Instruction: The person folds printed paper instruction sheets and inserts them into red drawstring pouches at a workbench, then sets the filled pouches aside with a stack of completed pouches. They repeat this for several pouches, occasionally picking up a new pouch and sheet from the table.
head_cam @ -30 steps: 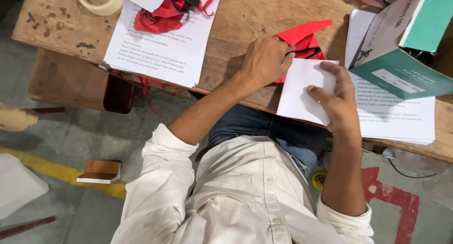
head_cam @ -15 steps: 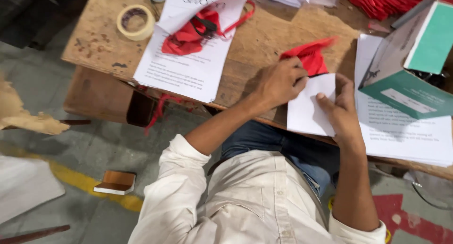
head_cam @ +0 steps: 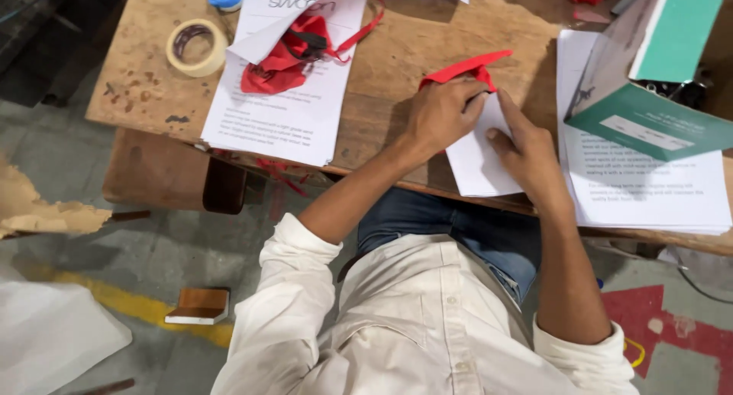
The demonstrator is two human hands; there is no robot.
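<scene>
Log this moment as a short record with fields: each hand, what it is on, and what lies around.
left hand: pressed on the folded white paper and the red cloth piece
right hand: flat on the same paper, fingers spread
surface: worn wooden table
left of hands: printed sheet with a red cloth bundle on it, tape roll
right of hands: stack of printed sheets, green booklet
floor: small wooden block
</scene>
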